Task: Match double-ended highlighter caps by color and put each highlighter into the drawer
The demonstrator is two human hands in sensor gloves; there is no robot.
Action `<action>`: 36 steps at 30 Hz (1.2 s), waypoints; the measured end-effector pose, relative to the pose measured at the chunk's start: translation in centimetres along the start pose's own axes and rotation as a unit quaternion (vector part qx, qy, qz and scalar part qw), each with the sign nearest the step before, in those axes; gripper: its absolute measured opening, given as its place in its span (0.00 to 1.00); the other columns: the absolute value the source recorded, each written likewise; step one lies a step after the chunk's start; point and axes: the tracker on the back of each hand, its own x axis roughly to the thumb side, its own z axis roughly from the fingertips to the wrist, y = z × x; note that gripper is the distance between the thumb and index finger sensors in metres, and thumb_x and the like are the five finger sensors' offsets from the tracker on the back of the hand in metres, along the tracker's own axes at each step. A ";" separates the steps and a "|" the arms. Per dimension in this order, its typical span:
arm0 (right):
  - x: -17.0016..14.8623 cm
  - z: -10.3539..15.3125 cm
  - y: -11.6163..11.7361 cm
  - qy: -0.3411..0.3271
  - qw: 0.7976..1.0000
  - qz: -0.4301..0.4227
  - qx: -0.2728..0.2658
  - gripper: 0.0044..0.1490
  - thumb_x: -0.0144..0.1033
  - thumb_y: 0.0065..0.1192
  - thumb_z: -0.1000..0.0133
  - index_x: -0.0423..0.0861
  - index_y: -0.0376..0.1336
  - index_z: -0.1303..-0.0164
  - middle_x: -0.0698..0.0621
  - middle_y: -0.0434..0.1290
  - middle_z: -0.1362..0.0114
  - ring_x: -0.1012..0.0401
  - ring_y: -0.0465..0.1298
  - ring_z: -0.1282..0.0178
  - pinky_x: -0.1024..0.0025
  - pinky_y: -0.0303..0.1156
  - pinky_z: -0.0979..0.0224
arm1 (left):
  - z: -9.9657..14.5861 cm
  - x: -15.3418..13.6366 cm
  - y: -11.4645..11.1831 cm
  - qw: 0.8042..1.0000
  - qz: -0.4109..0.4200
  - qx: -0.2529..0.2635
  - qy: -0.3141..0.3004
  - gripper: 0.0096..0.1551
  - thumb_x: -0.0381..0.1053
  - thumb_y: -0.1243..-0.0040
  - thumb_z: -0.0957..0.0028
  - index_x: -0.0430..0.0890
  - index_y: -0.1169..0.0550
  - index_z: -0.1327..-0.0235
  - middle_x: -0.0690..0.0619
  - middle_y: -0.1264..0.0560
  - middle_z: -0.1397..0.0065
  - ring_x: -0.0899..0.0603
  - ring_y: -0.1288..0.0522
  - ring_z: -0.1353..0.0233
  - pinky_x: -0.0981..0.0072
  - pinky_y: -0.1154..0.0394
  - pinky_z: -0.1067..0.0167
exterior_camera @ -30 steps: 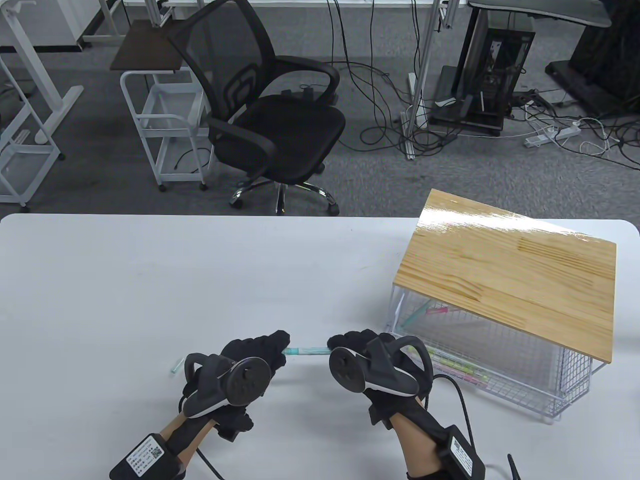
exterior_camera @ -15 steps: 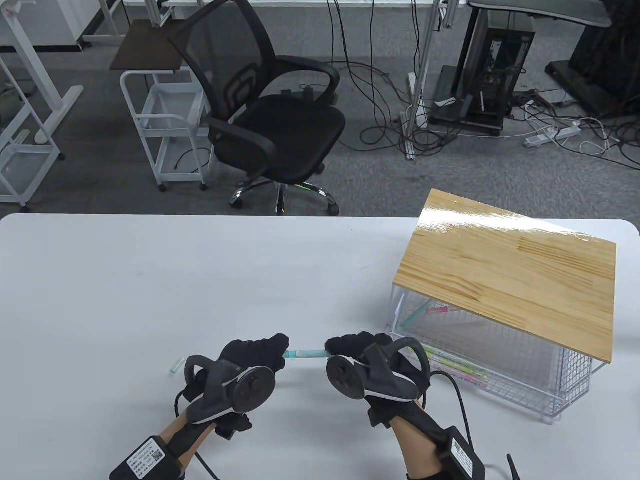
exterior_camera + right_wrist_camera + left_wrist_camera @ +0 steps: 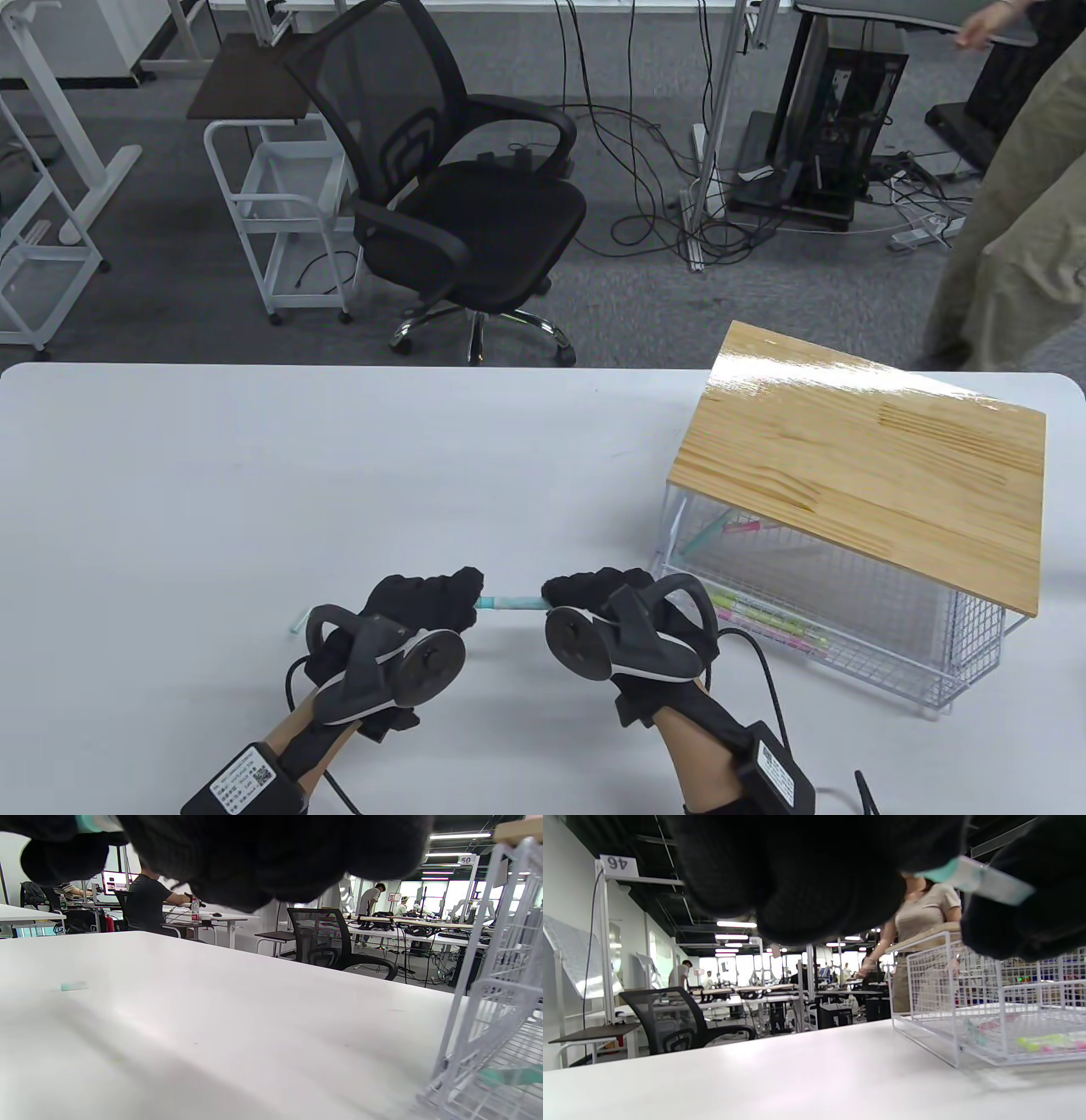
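A teal highlighter (image 3: 511, 603) is held level above the table between both hands. My left hand (image 3: 450, 594) pinches its left end and my right hand (image 3: 570, 592) grips its right end. In the left wrist view the teal highlighter (image 3: 980, 878) spans the gap between the black gloved fingers. A loose teal cap (image 3: 295, 625) lies on the table left of my left hand; the right wrist view shows the cap (image 3: 74, 986) too. The wire drawer (image 3: 891, 671) stands pulled out at the right, with several highlighters (image 3: 768, 624) lying in it.
A wooden-topped wire rack (image 3: 865, 458) sits over the drawer at the table's right. A black office chair (image 3: 458, 195) stands beyond the table's far edge. A person in beige clothing (image 3: 1018, 221) stands at the far right.
Both hands and the highlighter have drifted slightly left and toward the near edge. A person in beige has come into view at the far right.
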 end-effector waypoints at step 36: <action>-2.0 0.2 0.3 -0.046 0.847 -0.518 -0.112 0.31 0.49 0.58 0.38 0.62 0.58 0.22 0.50 0.54 0.08 0.41 0.58 0.12 0.32 0.56 0.18 | -0.8 -0.9 -1.0 0.940 0.341 -0.004 0.002 0.27 0.53 0.54 0.41 0.55 0.32 0.27 0.59 0.19 0.39 0.52 0.17 0.44 0.49 0.22 0.33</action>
